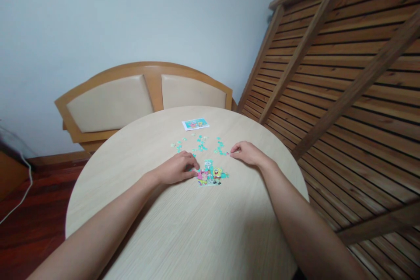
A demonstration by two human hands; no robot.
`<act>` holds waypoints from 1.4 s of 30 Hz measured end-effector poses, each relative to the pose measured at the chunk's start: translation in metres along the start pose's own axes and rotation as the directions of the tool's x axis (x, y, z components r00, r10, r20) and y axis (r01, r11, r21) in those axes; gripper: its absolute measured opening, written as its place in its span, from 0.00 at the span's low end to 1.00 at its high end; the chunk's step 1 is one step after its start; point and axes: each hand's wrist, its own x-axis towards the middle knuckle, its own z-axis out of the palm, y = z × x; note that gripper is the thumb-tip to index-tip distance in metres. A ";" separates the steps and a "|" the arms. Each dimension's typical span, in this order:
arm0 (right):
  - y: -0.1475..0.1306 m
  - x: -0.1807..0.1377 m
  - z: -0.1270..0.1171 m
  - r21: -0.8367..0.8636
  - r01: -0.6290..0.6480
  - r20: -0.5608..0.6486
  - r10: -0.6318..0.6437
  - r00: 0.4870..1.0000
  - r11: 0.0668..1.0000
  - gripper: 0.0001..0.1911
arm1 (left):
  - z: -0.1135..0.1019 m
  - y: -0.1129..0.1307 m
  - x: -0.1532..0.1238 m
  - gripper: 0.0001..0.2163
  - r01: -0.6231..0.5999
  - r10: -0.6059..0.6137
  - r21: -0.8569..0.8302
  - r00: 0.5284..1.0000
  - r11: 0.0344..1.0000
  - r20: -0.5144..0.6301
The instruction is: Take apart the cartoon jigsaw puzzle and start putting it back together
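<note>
A partly assembled jigsaw puzzle (209,176) with cartoon figures in pink, teal and yellow lies flat on the table. My left hand (179,167) rests at its left edge, thumb and forefinger apart, the fingertips touching the pink part. Above and to the right of the puzzle, my right hand (247,153) is pinched at the fingertips, with a small pink puzzle piece (227,153) at them. Loose teal puzzle pieces (201,143) are scattered beyond the puzzle, some of them close to the right fingertips.
A picture card (195,124) showing similar figures lies farther back on the round wooden table (131,153). Behind the table stands a padded wooden headboard (152,70). A slatted wooden panel (331,74) leans along the right side. A white cable (28,183) runs down at left.
</note>
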 end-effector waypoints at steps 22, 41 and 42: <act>-0.021 -0.003 0.010 0.080 0.098 -0.015 -0.097 0.995 0.992 0.06 | 0.004 0.004 0.002 0.06 -0.027 0.029 0.041 0.998 0.999 -0.055; -0.063 -0.012 0.033 0.452 0.238 0.265 -0.384 0.884 0.860 0.11 | 0.009 0.004 0.006 0.08 -0.004 0.006 0.025 0.997 1.000 -0.073; -0.063 -0.012 0.034 0.446 0.239 0.273 -0.386 0.881 0.863 0.11 | 0.009 0.004 0.006 0.08 -0.006 0.007 0.020 0.997 1.000 -0.073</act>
